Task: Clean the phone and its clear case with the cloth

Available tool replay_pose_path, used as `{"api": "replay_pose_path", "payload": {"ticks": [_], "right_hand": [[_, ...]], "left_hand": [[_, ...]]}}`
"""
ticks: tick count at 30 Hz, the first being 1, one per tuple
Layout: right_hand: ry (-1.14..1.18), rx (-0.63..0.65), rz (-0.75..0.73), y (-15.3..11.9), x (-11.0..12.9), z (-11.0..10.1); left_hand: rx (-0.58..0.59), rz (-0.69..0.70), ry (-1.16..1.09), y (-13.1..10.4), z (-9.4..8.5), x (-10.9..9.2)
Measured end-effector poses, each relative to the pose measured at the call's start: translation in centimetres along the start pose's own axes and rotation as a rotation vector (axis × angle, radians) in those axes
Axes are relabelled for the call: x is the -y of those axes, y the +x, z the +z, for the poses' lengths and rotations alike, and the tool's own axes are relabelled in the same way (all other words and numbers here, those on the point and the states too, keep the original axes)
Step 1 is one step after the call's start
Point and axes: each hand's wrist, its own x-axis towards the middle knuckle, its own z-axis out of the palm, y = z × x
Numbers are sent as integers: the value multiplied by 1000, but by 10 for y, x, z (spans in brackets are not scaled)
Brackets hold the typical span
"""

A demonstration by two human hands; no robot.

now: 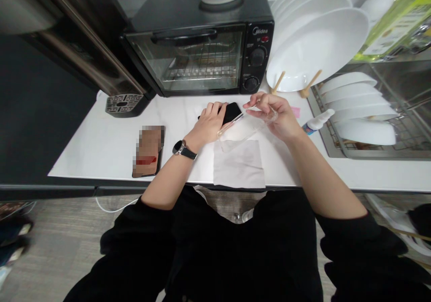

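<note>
My left hand (213, 119), with a watch on its wrist, is low over the counter with its fingers around the near left part of a black phone (233, 111). My right hand (278, 115) pinches a clear phone case (247, 134) by its right end. The case is tilted, and its left end reaches close to my left hand; whether they touch I cannot tell. Below the case a grey cloth (239, 166) lies flat at the counter's front edge. To the right of my right hand are a small spray bottle (316, 122) and a pink slip (296, 111).
A black toaster oven (202, 64) stands behind my hands. Another phone (148, 151) lies on the white counter (101, 154) at the left, near a machine's drip tray (124, 103). White plates (319, 50) stand in wooden holders at the right, beside a rack (357, 153) of bowls.
</note>
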Motion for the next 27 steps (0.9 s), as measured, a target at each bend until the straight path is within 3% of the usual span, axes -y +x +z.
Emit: {"api": "replay_pose_path", "payload": {"ticks": [20, 25, 27], "right_hand": [[8, -11, -2, 0, -6, -7], [-26, -8, -9, -2, 2, -2], [-29, -5, -24, -3, 4, -1]], "left_hand": [[-33, -36, -93, 9, 3, 8], [-46, -28, -72, 4, -4, 13], [-111, -21, -141, 3, -11, 17]]}}
